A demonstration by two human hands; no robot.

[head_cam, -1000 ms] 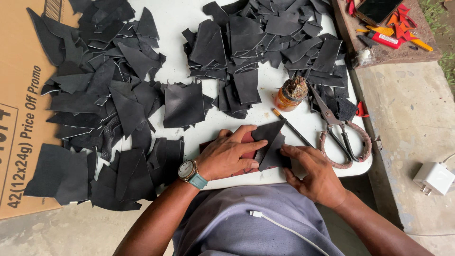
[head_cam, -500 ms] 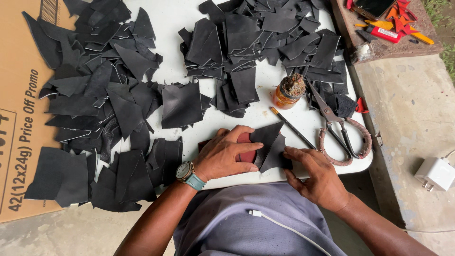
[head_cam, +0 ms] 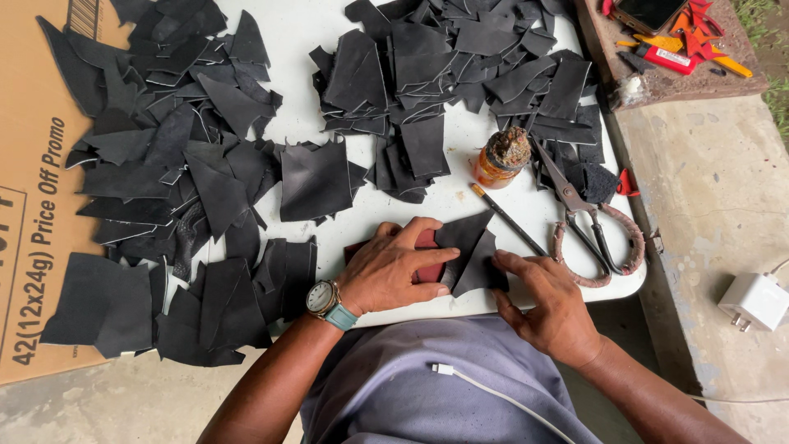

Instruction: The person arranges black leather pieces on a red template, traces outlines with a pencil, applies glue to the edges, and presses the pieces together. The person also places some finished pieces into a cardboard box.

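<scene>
My left hand (head_cam: 396, 267), with a wristwatch (head_cam: 326, 301) on it, presses flat on a dark red template (head_cam: 427, 255) at the near edge of the white table (head_cam: 460, 197). A black leather piece (head_cam: 472, 251) lies folded over the template's right side. My right hand (head_cam: 546, 304) rests its fingertips on that piece's right edge and pins it down. Neither hand grips anything; both press from above.
Heaps of black leather scraps (head_cam: 189, 156) cover the table's left and far side (head_cam: 460, 57). A glue jar (head_cam: 501, 156), a pencil (head_cam: 505, 218) and large scissors (head_cam: 588, 226) lie right of the hands. A cardboard box (head_cam: 33, 164) is at left, a white charger (head_cam: 752, 300) at right.
The black piece has been folded further over the red template, so less red shows. My right hand has slid slightly right along its edge.
</scene>
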